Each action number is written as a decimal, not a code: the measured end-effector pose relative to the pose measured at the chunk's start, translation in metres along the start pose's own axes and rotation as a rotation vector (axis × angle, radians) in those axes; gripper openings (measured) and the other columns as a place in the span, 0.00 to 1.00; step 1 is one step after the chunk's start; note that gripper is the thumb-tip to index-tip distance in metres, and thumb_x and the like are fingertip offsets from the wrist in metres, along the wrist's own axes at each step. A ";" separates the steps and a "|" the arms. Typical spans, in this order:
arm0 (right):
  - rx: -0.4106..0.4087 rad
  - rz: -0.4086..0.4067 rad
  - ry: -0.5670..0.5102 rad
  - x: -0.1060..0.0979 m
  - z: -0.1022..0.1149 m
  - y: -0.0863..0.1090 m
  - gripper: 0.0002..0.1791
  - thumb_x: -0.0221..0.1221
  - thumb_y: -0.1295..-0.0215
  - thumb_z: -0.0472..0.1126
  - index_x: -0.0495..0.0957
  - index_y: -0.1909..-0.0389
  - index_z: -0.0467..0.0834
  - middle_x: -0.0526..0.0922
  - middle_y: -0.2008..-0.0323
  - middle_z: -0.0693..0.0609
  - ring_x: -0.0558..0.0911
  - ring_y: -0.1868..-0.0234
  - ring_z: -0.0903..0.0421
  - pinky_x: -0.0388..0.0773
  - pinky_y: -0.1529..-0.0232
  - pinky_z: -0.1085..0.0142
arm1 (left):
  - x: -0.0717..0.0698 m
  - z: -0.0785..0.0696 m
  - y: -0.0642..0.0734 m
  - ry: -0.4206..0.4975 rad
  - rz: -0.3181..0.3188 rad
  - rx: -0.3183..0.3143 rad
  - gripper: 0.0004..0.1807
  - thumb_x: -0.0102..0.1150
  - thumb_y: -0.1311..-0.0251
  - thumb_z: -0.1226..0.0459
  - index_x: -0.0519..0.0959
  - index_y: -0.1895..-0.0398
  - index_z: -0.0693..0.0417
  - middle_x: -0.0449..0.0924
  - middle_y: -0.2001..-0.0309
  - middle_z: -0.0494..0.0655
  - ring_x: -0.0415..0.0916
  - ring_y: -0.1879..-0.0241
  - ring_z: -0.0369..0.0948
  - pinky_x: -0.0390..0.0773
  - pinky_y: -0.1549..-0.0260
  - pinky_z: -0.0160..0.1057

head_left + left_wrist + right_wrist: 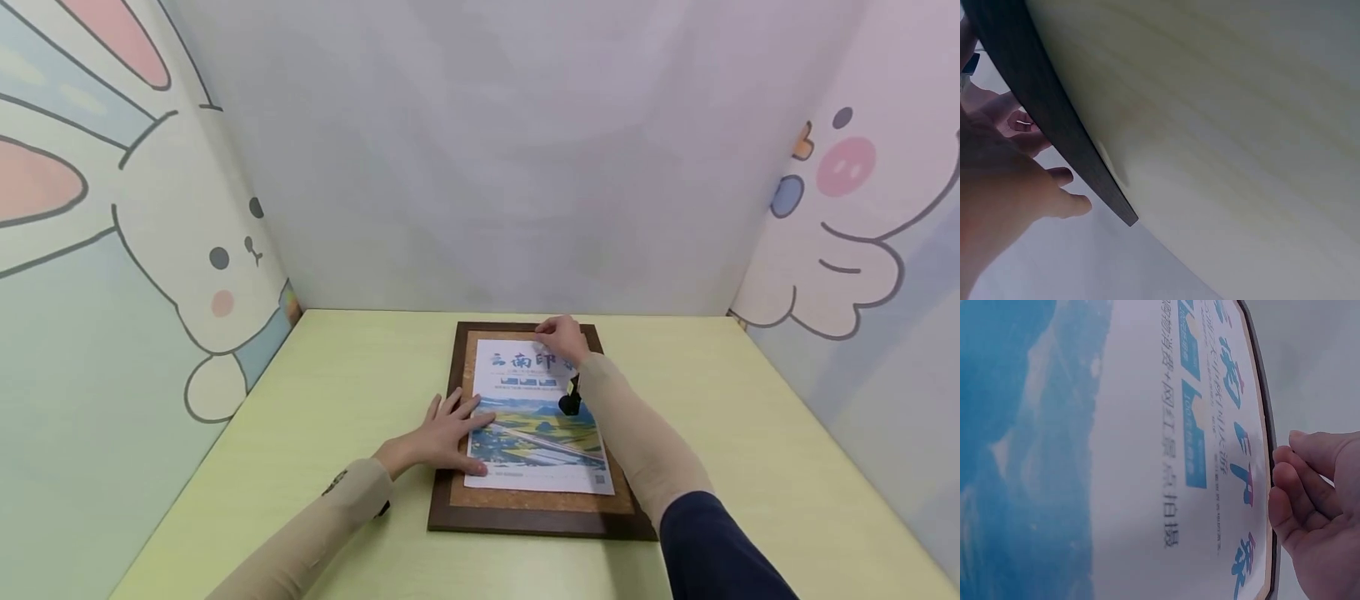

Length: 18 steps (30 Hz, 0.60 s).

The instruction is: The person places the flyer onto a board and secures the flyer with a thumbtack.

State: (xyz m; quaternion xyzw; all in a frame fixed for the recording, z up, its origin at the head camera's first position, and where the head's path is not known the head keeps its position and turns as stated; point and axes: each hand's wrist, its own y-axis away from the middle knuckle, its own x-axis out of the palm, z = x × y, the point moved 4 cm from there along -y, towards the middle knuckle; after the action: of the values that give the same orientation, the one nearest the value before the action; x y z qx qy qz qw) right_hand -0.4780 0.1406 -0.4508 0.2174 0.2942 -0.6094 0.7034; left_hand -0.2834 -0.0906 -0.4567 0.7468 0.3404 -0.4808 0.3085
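A printed poster [525, 392] with blue lettering and a landscape lies on a cork board [540, 498] with a dark brown frame [517, 522]. My left hand [442, 437] rests with spread fingers across the frame's left side, fingertips and thumb on the poster's left edge. My right hand [564, 340] is at the board's top edge, above the poster's lettering. In the right wrist view, its thumb and index fingertip meet and the other fingers curl; no object shows between them. The left wrist view shows the left hand [1010, 169] beside the frame's dark edge [1054, 119].
The board lies on a pale yellow table [352, 375]. A grey-white wall [495, 167] stands behind, and side panels carry a cartoon rabbit [187, 250] on the left and a cartoon animal [847, 217] on the right.
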 end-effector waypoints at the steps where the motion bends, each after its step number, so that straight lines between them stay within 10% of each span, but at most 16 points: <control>1: 0.006 -0.002 0.008 0.001 0.001 -0.001 0.12 0.59 0.33 0.43 0.82 0.54 0.42 0.83 0.56 0.44 0.79 0.59 0.48 0.75 0.50 0.53 | 0.000 0.000 0.000 0.004 -0.001 0.000 0.48 0.64 0.49 0.39 0.58 0.26 0.41 0.45 0.23 0.55 0.32 0.24 0.61 0.34 0.32 0.70; 18: -0.078 0.009 0.044 0.018 0.010 -0.007 0.11 0.59 0.33 0.38 0.84 0.56 0.38 0.83 0.56 0.41 0.80 0.58 0.47 0.77 0.50 0.53 | 0.000 0.001 0.000 -0.013 -0.001 0.005 0.48 0.64 0.49 0.38 0.58 0.26 0.41 0.45 0.23 0.55 0.33 0.24 0.61 0.35 0.32 0.70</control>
State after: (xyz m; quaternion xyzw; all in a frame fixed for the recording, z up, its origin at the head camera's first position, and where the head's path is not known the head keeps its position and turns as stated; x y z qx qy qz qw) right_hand -0.4816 0.1202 -0.4550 0.2043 0.3320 -0.5894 0.7076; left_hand -0.2838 -0.0918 -0.4576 0.7442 0.3377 -0.4868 0.3086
